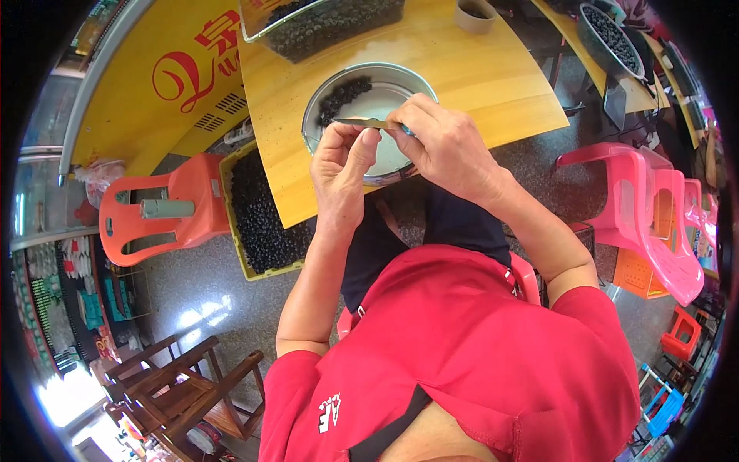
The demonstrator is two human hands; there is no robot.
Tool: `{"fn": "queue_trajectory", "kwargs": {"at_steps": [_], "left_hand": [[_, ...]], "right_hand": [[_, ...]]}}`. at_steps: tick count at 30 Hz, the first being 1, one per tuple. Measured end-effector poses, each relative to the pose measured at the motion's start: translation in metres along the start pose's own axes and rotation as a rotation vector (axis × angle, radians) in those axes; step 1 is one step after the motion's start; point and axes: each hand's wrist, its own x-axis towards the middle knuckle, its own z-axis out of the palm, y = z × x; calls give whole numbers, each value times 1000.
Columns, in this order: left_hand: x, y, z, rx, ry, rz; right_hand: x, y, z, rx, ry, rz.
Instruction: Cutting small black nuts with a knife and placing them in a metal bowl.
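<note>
Above a round metal basin [312, 100] on the yellow wooden table, both my hands are close together. My right hand [450, 142] is closed on the handle of a small knife [362, 122], its blade pointing left. My left hand [342, 165] has its fingers curled and thumb pressed in, right by the blade. Whatever sits between those fingertips is too small or hidden to make out. Inside the basin, a heap of small dark round pieces [344, 94] lies along the far left, with the pale bottom showing beside it.
A clear tub [339, 31] of dark pieces and a tape roll [475, 15] stand at the table's [493, 92] far side. Left of the table are a yellow crate [250, 266] full of dark pieces and an orange chair [165, 208]. Pink chairs [639, 208] stand at the right.
</note>
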Motion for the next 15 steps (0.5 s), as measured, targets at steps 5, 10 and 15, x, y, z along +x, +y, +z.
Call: {"fn": "queue_trajectory", "kwargs": {"at_steps": [5, 10, 15], "left_hand": [[-3, 9, 3, -13, -107, 93], [-2, 9, -3, 0, -130, 88], [-3, 6, -2, 195, -74, 156]], "right_hand": [[-7, 12, 4, -152, -67, 76], [4, 7, -9, 240, -135, 235], [5, -7, -13, 641, -253, 499]]}}
